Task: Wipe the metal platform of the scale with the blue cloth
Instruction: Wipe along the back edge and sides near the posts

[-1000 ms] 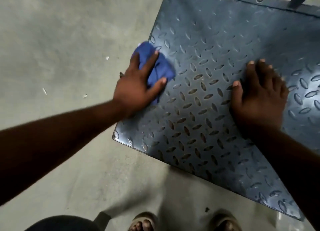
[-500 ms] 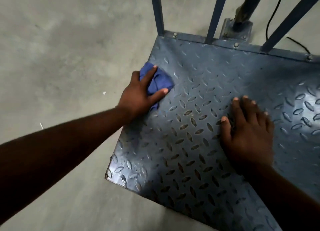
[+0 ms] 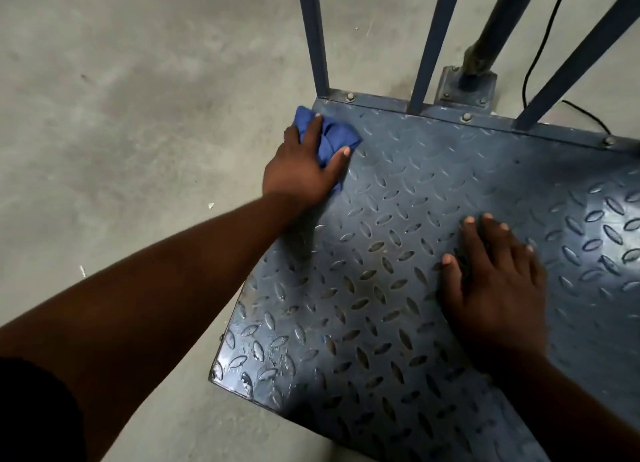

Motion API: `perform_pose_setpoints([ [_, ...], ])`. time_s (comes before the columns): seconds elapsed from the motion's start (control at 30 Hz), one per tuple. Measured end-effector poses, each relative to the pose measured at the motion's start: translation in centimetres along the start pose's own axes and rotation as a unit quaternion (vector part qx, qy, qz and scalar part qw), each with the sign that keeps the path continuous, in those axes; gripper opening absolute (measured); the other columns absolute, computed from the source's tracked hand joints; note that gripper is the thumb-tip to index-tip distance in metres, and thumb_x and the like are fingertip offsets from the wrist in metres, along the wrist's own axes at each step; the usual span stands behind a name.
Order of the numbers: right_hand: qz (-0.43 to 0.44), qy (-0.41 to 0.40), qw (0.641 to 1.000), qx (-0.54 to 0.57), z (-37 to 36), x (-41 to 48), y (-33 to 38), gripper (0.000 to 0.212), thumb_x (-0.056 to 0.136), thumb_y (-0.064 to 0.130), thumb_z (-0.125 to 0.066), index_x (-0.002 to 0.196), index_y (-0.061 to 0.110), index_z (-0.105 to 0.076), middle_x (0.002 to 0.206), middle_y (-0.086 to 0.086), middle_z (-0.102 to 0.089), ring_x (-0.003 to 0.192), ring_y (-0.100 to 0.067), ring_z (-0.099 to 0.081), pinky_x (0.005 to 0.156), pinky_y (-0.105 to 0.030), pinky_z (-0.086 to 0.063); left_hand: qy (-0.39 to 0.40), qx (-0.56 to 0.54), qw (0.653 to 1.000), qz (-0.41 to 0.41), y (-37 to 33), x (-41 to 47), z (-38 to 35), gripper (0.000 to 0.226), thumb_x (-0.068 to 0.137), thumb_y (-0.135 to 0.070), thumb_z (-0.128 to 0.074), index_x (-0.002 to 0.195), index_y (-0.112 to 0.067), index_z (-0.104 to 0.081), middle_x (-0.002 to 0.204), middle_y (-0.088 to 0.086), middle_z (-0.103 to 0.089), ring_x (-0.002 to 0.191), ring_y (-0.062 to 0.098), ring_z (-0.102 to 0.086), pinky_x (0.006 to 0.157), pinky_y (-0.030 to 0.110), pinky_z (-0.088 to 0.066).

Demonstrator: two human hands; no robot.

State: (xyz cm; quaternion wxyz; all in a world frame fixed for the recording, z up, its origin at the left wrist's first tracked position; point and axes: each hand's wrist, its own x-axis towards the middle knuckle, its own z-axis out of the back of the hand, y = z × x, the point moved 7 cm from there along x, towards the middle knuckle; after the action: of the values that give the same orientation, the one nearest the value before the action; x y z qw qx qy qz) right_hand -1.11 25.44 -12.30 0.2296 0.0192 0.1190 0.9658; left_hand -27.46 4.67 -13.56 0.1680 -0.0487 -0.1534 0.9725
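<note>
The scale's metal platform (image 3: 398,240) is a blue-grey tread plate lying on the floor. A crumpled blue cloth (image 3: 332,136) sits at its far left corner, partly over the left edge. My left hand (image 3: 301,167) presses down on the cloth with the fingers spread over it. My right hand (image 3: 495,281) lies flat, palm down, on the bare plate to the right, holding nothing.
Blue upright bars (image 3: 315,35) rise from the platform's bolted far edge. A dark post on a base plate (image 3: 467,84) stands behind it, and a black cable (image 3: 540,53) runs down at the right. Grey concrete floor (image 3: 138,115) with small white specks surrounds the platform.
My left hand has slid the cloth along the left edge toward the far corner. The view has tilted up, bringing the upright bars into sight. My right hand stays flat on the plate.
</note>
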Motion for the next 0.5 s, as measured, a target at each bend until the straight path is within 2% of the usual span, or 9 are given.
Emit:
perform_pose_setpoints([
  [0.07,0.0,0.0,1.0,0.002,0.2,0.0,0.0,0.065,0.102,0.051,-0.033,0.161,0.021,-0.034,0.167,-0.008,-0.031,0.153,-0.03,-0.028,0.127,-0.051,-0.018,-0.027,0.041,0.998,-0.026,0.2,-2.6,0.4,0.085,0.103,-0.078,-0.034,0.171,-0.028,-0.025,0.178,0.017,-0.016,0.159,0.04,-0.03,0.124,0.052,-0.034],
  [0.13,-0.002,0.005,1.0,-0.002,0.1,0.0,0.0,0.065,0.103,0.051,-0.032,0.161,0.022,-0.032,0.168,-0.007,-0.03,0.154,-0.029,-0.027,0.127,-0.051,-0.018,-0.034,0.069,0.996,-0.036,0.4,-4.3,0.3,0.087,0.103,-0.078,-0.031,0.172,-0.024,-0.024,0.18,0.015,-0.006,0.164,0.037,-0.017,0.129,0.053,-0.024],
  [0.23,-0.005,0.012,1.0,-0.009,-0.1,0.0,-0.2,0.065,0.104,0.053,-0.029,0.163,0.023,-0.029,0.169,-0.005,-0.027,0.156,-0.027,-0.024,0.127,-0.049,-0.015,-0.019,0.063,0.997,-0.039,-0.8,-4.3,0.0,0.088,0.103,-0.077,-0.036,0.17,-0.022,-0.027,0.178,0.017,-0.018,0.157,0.045,-0.031,0.124,0.054,-0.034],
  [0.33,0.0,0.007,1.0,-0.005,0.0,-0.1,-0.2,0.064,0.104,0.052,-0.031,0.162,0.023,-0.032,0.168,-0.006,-0.029,0.155,-0.028,-0.026,0.127,-0.05,-0.017,0.018,0.034,0.999,-0.001,-1.3,-0.3,-0.1,0.089,0.099,-0.081,-0.04,0.169,-0.027,-0.026,0.167,0.019,-0.031,0.144,0.047,-0.046,0.114,0.053,-0.047],
  [0.43,-0.005,0.0,1.0,0.0,0.2,-0.1,-0.1,0.064,0.104,0.052,-0.031,0.161,0.023,-0.033,0.169,-0.005,-0.029,0.156,-0.027,-0.025,0.128,-0.049,-0.016,0.053,-0.091,0.993,0.055,-0.3,4.6,0.3,0.091,0.094,-0.082,-0.053,0.162,-0.025,-0.033,0.148,0.019,-0.055,0.13,0.041,-0.06,0.104,0.042,-0.05],
  [0.5,-0.002,-0.002,1.0,-0.002,0.1,0.0,0.1,0.064,0.104,0.052,-0.031,0.161,0.024,-0.034,0.168,-0.005,-0.029,0.155,-0.027,-0.025,0.128,-0.048,-0.015,0.051,-0.174,0.981,0.074,0.3,6.1,0.3,0.095,0.091,-0.074,-0.068,0.158,-0.014,-0.035,0.148,0.017,-0.059,0.132,0.035,-0.061,0.101,0.034,-0.047],
])
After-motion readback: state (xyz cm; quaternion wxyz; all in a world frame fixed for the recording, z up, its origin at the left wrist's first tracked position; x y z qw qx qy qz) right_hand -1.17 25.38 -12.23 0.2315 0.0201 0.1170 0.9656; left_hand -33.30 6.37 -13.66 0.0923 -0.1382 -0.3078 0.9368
